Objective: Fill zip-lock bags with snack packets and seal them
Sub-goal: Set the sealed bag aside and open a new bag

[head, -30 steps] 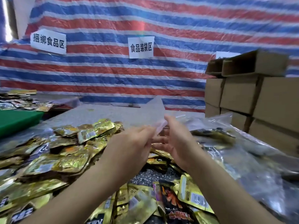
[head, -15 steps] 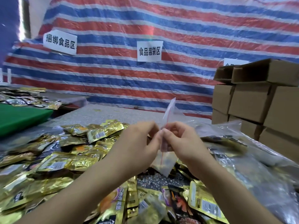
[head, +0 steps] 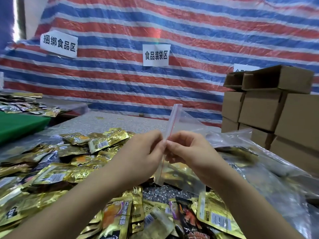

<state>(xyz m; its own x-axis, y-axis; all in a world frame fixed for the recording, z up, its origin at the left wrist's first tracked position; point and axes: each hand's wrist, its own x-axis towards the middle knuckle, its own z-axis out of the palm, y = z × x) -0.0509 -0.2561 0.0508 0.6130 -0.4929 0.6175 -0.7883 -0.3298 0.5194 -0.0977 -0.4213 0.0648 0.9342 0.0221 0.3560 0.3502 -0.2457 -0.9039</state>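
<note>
The fingers (head: 159, 143) of the left hand (head: 141, 152) and those of the right hand (head: 191, 152) meet tip to tip, both pinching the zip edge of a clear zip-lock bag (head: 174, 121) held in the air above the bench (head: 103, 121). The bag's zip strip runs steeply, its upper end pointing up and slightly right, its lower end hanging below the hands. It is transparent plastic with a thin red line along the zip, and it looks flat. Under and around the forearms lie heaps of gold snack packets (head: 57, 169). Right of the hands lie crumpled clear plastic bags (head: 259, 178); beyond them stand stacked cardboard boxes (head: 276, 104).
</note>
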